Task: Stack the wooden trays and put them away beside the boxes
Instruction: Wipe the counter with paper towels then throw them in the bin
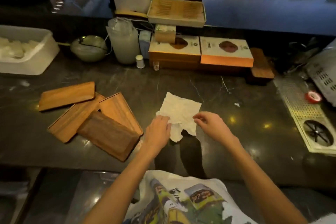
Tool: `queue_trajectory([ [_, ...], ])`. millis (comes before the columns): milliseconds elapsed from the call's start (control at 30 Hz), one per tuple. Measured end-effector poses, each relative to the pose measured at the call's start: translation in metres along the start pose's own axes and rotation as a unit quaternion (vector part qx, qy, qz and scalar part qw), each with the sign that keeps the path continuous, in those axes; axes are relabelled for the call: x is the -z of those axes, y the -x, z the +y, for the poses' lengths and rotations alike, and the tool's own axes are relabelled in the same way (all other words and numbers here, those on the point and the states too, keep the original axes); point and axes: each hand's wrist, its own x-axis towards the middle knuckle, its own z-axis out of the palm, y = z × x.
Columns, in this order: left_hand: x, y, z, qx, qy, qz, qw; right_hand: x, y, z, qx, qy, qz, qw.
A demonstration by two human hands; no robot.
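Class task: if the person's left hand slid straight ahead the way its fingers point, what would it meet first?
The left hand already touches the white paper towel; it would push that first, probably.

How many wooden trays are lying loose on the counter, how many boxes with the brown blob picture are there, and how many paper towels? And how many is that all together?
Loose wooden trays: 4 — light ones and a dark one
Boxes with the brown picture: 2 — and
Paper towels: 1 —, held by the left hand
Total: 7
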Motion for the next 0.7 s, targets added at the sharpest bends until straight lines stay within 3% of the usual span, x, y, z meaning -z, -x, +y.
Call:
queue_trajectory([
  [167, -0.040, -0.037, 0.032, 0.027, 0.007, -0.058, 0.998, -0.001, -0.098, -0.021, 0.064, 0.135, -0.061, 0.987],
  [400, -0.066, -0.048, 0.037, 0.027, -0.025, -0.123, 0.992, -0.042, -0.153, -0.020, 0.060, 0.257, -0.165, 0.950],
  [567, -0.076, -0.035, 0.029, 0.019, -0.056, -0.122, 0.991, -0.057, -0.150, 0.001, 0.082, 0.227, -0.118, 0.963],
  [700, -0.077, -0.026, 0.024, 0.029, -0.049, -0.104, 0.993, -0.049, -0.147, 0.020, 0.058, 0.125, -0.063, 0.988],
])
